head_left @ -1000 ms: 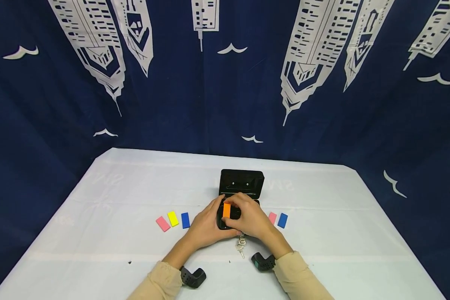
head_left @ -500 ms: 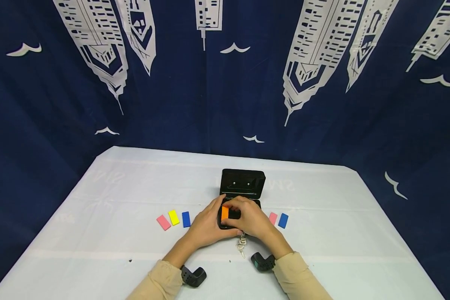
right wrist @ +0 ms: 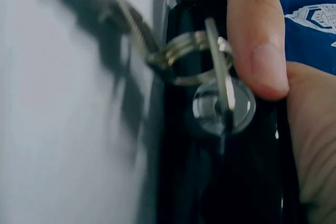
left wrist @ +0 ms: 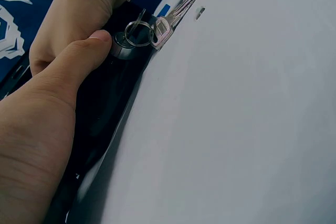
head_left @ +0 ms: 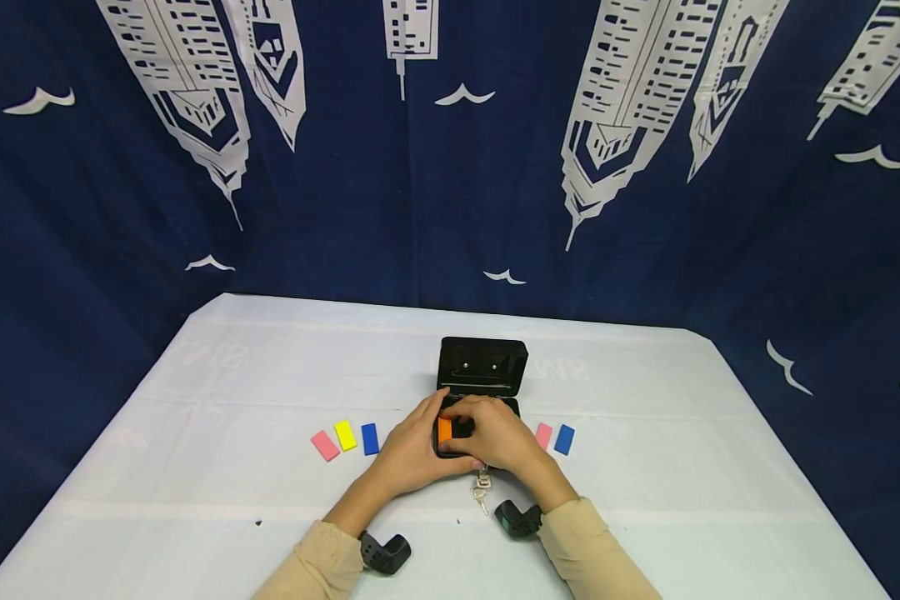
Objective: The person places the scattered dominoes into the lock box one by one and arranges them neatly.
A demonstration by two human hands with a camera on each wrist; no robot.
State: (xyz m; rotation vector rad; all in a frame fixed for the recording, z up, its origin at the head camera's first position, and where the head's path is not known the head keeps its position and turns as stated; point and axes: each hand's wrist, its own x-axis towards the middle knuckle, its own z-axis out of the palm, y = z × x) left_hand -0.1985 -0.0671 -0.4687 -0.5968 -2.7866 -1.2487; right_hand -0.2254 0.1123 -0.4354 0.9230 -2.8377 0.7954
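A small black lockbox [head_left: 482, 367] stands on the white table with its lid raised at the back. My left hand [head_left: 412, 454] holds the box by its left side, thumb along the front wall beside the round lock [left wrist: 124, 45]. With thumb and fingers, my right hand [head_left: 498, 435] pinches an orange rectangular block [head_left: 445, 429] inside the box, at its left end. Part of the box's inside is hidden by the right hand. From a key in the lock hangs a ring with another key [left wrist: 165, 27], lying over the table in front.
Left of the box lie a pink block [head_left: 325, 445], a yellow block [head_left: 346, 435] and a blue block [head_left: 371, 439]. On the right are another pink block [head_left: 543, 436] and blue block [head_left: 564, 439]. A dark blue printed curtain [head_left: 420, 183] hangs behind the table [head_left: 270, 358].
My right hand has moved the orange block leftward and lower into the box, up to its left side. The left hand has kept its hold on the box.
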